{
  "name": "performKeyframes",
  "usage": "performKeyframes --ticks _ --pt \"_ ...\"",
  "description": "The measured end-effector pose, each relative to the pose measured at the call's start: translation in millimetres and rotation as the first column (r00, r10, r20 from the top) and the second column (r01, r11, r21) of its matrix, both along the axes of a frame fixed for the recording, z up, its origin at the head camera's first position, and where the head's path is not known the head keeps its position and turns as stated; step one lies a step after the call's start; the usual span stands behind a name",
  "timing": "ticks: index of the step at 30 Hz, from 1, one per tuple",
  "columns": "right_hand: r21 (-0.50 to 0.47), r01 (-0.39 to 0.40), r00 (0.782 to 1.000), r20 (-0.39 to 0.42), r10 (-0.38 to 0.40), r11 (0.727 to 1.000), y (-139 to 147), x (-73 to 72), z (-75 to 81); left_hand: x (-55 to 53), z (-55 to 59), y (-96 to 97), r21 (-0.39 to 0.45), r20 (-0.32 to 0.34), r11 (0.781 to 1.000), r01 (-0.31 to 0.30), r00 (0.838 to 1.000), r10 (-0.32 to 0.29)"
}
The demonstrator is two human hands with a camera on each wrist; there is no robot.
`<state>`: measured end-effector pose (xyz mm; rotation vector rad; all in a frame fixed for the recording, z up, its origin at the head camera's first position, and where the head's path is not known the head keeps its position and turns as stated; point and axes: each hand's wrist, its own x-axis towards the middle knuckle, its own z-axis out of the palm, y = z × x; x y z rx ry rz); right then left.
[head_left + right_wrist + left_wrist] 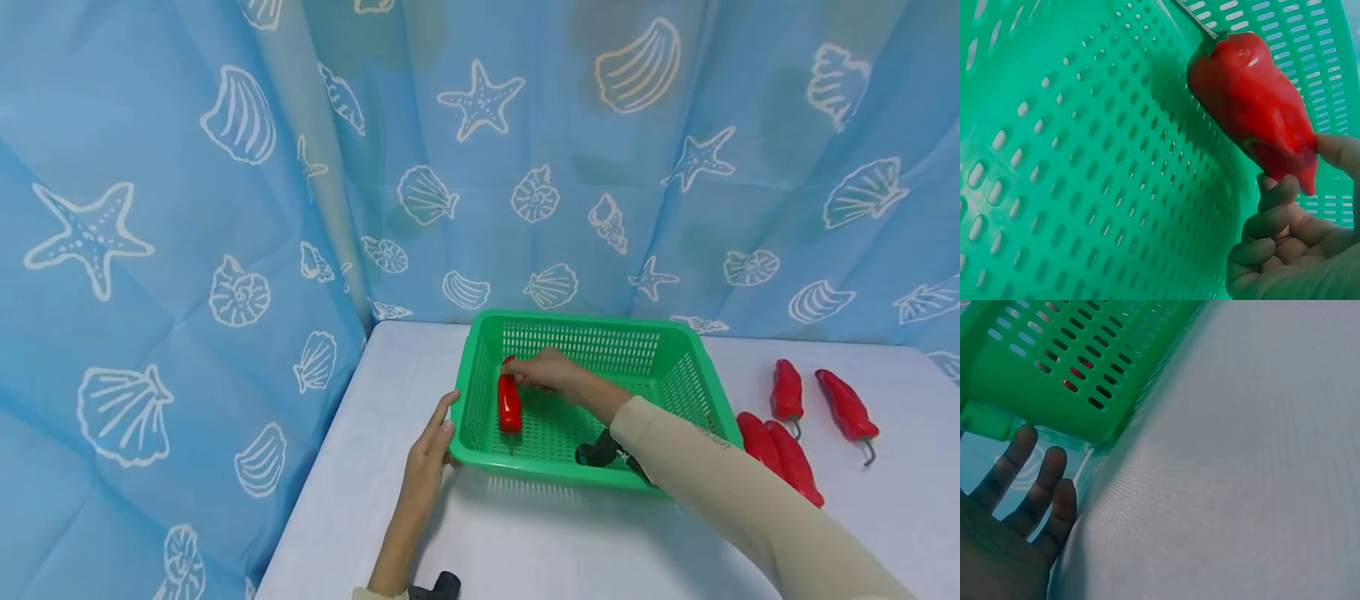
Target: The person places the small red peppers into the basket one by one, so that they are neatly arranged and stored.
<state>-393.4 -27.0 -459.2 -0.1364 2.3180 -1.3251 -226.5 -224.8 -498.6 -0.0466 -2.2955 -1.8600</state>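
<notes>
A green plastic basket (592, 472) with slotted walls stands on the white-covered table. Inside it, near the left end, my right hand (551, 371) pinches a red pepper (509, 408) by its pointed tip. In the right wrist view, thumb and curled fingers hold that tip, while the pepper's green stem points away from the hand (1297, 231). The pepper hangs close over the slotted floor. My left hand (429, 450) touches the basket's left rim at its front corner. Its fingers (1047, 469) show extended below the basket wall in the left wrist view.
Several more red peppers lie on the table right of the basket, among them one pepper (847, 406) farthest right and another pepper (787, 389) beside it. Behind the table hangs a blue curtain (570, 150) with shell prints. A black wrist device (600, 450) sits by my right cuff.
</notes>
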Motion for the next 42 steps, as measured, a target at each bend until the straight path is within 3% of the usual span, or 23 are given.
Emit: performKeyframes --ticks 10,42 --pt "0.029 -0.012 1.000 -0.005 0.012 1.000 -4.3 -2.6 -1.3 4.5 15.0 0.0 0.000 0.008 0.999 0.032 0.999 -0.032" --pt "0.089 0.006 1.000 -0.003 -0.006 0.996 -15.0 -4.1 -6.8 4.7 16.4 -0.4 0.001 0.014 0.999 0.033 0.999 -0.033"
